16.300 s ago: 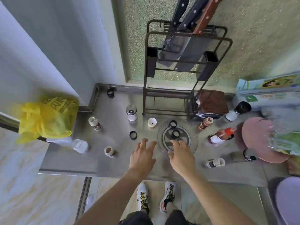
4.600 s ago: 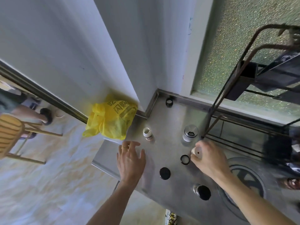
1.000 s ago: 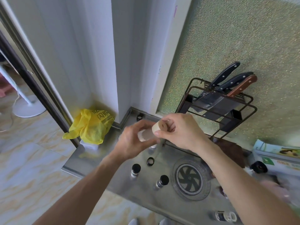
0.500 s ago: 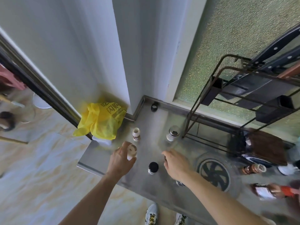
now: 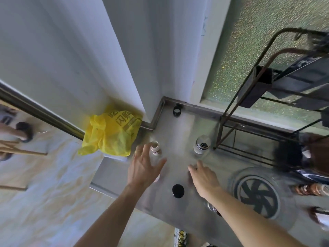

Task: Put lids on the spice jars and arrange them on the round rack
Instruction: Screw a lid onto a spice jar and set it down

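Over the grey stainless-steel counter both hands were out, palms down. The left hand, at centre frame, had its fingers spread wide and gripped nothing; its fingertips reached up toward the small open white spice jar with a red-and-white label, and whether they touched it I could not tell through the blur. The right hand, just right of centre, lay low over the counter with fingers loosely extended and empty too, pointing up-frame toward the clear glass shaker jar with a silver perforated top, which stood upright near the foot of the dark metal wire knife stand at the right.

Between the two wrists, lower centre, stood the jar with the black round lid, seen from straight above. Another jar peeked out from under the right forearm, mostly hidden. The round grey rack with a dark fan-shaped pattern sat at lower right with no jar on its patterned centre. A brown-capped bottle lay blurred at the right edge. In the back corner of the counter, upper centre, rested a loose black ring lid. The crumpled yellow plastic bag hung off the counter's left end.
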